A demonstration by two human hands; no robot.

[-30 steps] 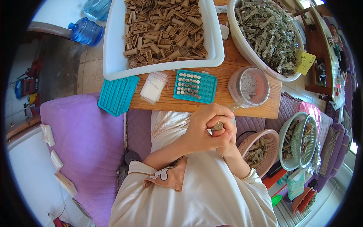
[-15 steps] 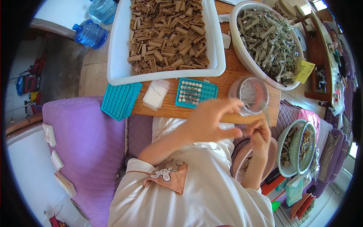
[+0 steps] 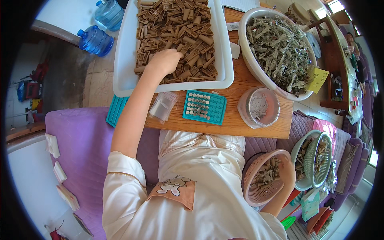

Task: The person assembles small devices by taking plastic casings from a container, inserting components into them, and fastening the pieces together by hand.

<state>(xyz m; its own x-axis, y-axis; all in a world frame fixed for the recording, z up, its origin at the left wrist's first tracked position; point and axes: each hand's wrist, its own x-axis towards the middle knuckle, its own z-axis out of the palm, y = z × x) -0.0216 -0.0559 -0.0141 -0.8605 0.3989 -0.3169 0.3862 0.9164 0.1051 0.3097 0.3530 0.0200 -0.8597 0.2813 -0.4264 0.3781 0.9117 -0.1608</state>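
My left hand (image 3: 165,62) reaches across into the white tray (image 3: 229,60), down among the brown plastic pieces (image 3: 188,30), which look like short half-open tubes. Its fingers are curled together against the pieces; what lies between them is hidden. At the right, my right hand (image 3: 285,165) is over the far rim of the pink basket (image 3: 249,188), which holds assembled brown pieces (image 3: 269,174) with clear wrapping. The right fingers are too hidden to read. On the table, a teal tray (image 3: 216,106) bears several rows of small round silvery pieces.
A clear tub (image 3: 245,105) with flat pale pieces stands near the table's right end (image 3: 276,130). Behind it is a large white basin (image 3: 245,44) of wrapped bundles. Small plastic bags (image 3: 163,107) lie beside stacked teal trays (image 3: 113,110). Green baskets (image 3: 300,176) sit right.
My left hand has moved from beside the tub, leftward and away from me, into the brown pieces. My right hand has gone from the table's edge down to the pink basket.
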